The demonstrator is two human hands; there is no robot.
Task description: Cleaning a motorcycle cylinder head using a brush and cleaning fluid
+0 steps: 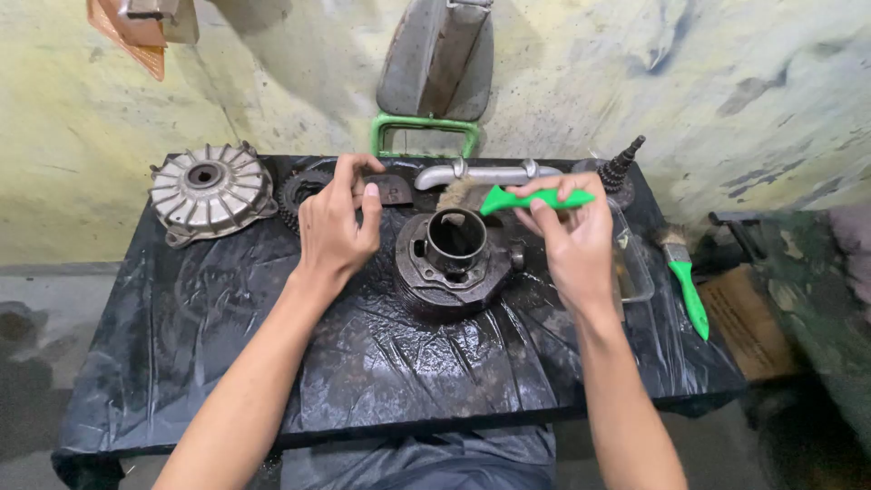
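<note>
Centrally, right hand (573, 238) pinching green brush (522, 199) over cylinder (454, 257), left hand (337, 222) gripping small plate (392, 190) (dark).

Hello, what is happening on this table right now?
A person works at a table covered in black plastic sheet. The right hand holds a green-handled brush, its bristles at the mouth of a dark engine cylinder. The left hand pinches a small dark part just behind the cylinder. A finned metal hub and a second green brush lie aside.
</note>
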